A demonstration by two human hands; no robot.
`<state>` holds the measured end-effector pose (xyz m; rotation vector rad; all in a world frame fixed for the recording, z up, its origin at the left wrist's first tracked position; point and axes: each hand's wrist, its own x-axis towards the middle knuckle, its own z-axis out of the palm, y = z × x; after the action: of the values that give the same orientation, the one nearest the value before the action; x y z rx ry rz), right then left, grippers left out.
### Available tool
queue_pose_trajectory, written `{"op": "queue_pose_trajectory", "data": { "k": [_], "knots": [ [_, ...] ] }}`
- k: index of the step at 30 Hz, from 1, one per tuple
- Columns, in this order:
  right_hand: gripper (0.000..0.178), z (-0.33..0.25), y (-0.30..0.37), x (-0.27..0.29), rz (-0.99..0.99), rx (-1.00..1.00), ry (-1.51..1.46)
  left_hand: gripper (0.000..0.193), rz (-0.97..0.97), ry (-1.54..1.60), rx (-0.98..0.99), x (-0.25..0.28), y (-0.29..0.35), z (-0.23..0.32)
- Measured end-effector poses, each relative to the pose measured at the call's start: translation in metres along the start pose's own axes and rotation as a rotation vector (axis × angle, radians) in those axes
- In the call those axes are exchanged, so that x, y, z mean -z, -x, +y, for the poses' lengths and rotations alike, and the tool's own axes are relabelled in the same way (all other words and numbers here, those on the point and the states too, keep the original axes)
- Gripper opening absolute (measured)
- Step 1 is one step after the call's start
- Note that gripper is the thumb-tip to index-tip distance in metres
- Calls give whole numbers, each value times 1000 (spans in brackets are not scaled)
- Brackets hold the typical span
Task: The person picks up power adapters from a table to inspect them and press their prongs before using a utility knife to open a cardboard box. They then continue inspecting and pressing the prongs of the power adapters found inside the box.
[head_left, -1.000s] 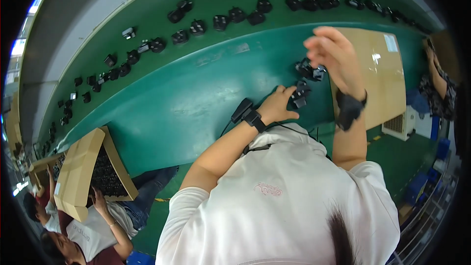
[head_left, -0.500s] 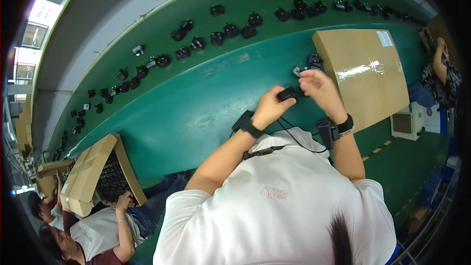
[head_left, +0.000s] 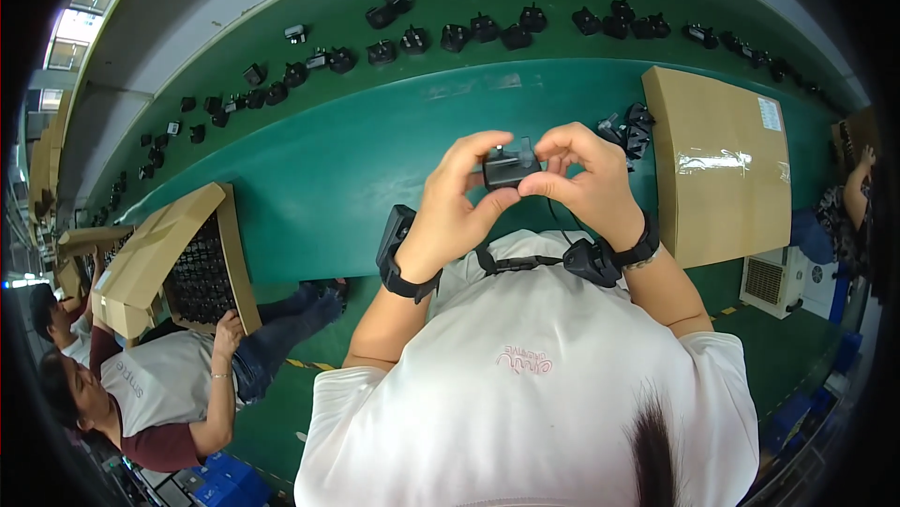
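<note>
A black plug adapter is held up in front of my chest, its pins pointing away from me. My left hand grips its left side between thumb and fingers. From the other side, my right hand is closed on its right end, with thumb and forefinger by a raised pin. Part of the adapter is hidden behind my fingertips. Several more black plug adapters lie in a small heap on the green table, right of my right hand.
A taped cardboard carton stands right of the heap on the green table. Many black adapters line the far green strip. At left, a co-worker holds an open carton full of black pieces.
My right hand has moved left from the heap and joined my left hand on the adapter. The adapter is now between both hands. The whole view has shifted.
</note>
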<state>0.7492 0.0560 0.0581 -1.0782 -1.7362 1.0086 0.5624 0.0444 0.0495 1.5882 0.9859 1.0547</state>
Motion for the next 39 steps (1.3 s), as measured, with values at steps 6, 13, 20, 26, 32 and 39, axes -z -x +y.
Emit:
{"op": "queue_pose_trajectory", "data": {
  "k": [6,13,20,26,32,39],
  "knots": [
    [28,-11,5,6,-24,37,-107,56,-71,815,386,-5,8,-7],
    [26,-22,18,27,-215,164,122,59,-94,416,66,-29,10,7],
    [39,-37,22,28,39,258,-464,54,64,356,-178,-41,7,2],
    [41,-42,17,33,-39,334,-147,53,332,153,-412,-63,-3,-3],
    [50,-36,23,35,-7,574,10,52,364,169,-492,-75,-6,-2],
    [51,-35,22,60,-153,571,-71,55,-52,785,-12,-64,2,17]
  ]
}}
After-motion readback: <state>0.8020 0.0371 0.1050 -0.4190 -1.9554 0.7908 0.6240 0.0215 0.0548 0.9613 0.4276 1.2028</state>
